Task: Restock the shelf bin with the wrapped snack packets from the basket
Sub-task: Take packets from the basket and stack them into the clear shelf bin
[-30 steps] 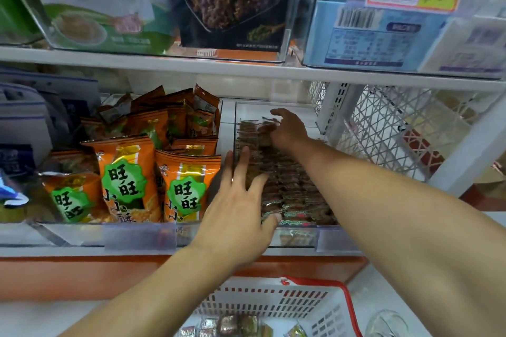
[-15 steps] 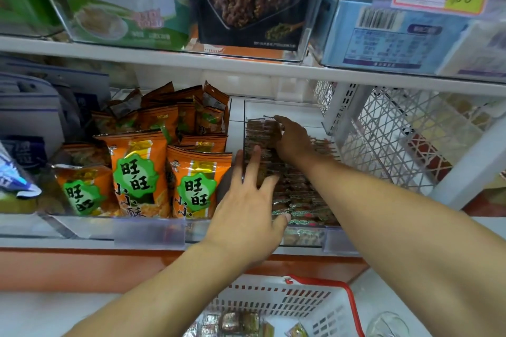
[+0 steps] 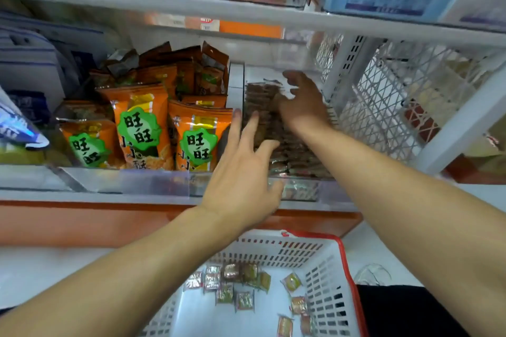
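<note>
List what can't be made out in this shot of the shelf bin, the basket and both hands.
- Right hand, head view: motion-blurred, so whether it holds a packet is unclear.
- Shelf bin: the hands and forearms cover part of the packet rows.
- Left hand: its palm faces away; contact with the packets is unclear.
- Basket: its near end is cut off by the bottom edge; packet print is too small to read.

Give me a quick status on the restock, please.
Left hand open, right hand open on binned packets. Loose packets remain in basket. Nothing blocking.

Both hands [image 3: 243,172] [image 3: 301,101] spread over brown packets [image 3: 290,145] in clear bin [image 3: 301,191], basket [image 3: 273,252] below.
</note>
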Demonstrator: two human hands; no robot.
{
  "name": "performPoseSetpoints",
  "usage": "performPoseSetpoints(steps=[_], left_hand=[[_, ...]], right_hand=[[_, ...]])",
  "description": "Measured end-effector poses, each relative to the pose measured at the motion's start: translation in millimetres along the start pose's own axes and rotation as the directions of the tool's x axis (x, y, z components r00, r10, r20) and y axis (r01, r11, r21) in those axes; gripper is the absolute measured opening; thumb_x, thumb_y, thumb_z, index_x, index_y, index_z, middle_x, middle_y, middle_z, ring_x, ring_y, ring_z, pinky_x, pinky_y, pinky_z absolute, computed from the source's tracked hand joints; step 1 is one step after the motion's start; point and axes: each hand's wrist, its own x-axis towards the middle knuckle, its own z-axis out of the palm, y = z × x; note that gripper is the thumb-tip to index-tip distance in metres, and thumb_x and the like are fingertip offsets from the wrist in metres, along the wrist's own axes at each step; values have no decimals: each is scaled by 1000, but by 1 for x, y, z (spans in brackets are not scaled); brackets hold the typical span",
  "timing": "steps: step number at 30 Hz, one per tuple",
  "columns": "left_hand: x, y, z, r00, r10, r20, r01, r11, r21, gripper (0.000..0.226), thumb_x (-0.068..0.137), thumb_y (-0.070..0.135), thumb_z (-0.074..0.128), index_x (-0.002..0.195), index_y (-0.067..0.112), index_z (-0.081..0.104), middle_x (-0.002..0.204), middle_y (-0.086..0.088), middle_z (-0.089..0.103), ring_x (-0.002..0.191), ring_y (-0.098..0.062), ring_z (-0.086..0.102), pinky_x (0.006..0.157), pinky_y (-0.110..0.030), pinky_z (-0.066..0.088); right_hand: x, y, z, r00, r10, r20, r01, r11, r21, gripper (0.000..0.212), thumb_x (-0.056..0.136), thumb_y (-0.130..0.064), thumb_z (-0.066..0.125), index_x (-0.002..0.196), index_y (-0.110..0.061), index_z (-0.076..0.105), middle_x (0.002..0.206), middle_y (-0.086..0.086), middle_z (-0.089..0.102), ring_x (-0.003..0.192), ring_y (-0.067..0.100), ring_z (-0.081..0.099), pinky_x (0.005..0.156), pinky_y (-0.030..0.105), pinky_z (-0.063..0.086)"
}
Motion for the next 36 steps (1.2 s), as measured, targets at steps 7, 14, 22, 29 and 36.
performPoseSetpoints(steps=[7,14,22,29,36], left_hand=[[-54,-10,-4,993,122,-1,-122,993,11,19,83,27,65,81,30,46,85,10,54,84,-20,54,65,-38,47],[-111,-83,108,640,-198,742,39,973,226,32,90,28,64,121,24,57,126,-3,65,114,-26,61,91,-34,51],[-215,-186,204,319,-325,890,-183,900,395,42,97,23,54,139,26,50,139,-2,52,127,-25,53,101,-43,49],[-243,-196,254,373,-295,880,-380,816,435,36,103,13,39,137,18,51,139,-7,55,131,-27,49,107,-41,38],[-253,-203,269,361,-326,874,-187,892,411,35,99,19,42,133,20,49,137,-5,54,130,-27,51,103,-42,42]], right_hand=[[-137,-18,-10,693,-480,-538,668,709,227,20,78,14,55,77,-5,61,81,6,61,79,17,59,73,26,47],[-264,137,65,908,161,388,-123,985,-121,19,90,-2,56,100,-15,65,104,-2,62,98,17,61,81,30,50],[-368,266,88,371,588,718,324,643,-694,55,94,-8,48,146,-23,37,147,5,37,137,30,39,106,50,42],[-375,283,106,440,518,734,424,601,-678,57,89,-6,62,139,-17,37,134,9,40,128,30,44,84,49,54],[-353,286,125,477,540,694,-211,837,-506,18,90,-35,68,99,-21,61,103,0,57,94,21,58,62,22,39]])
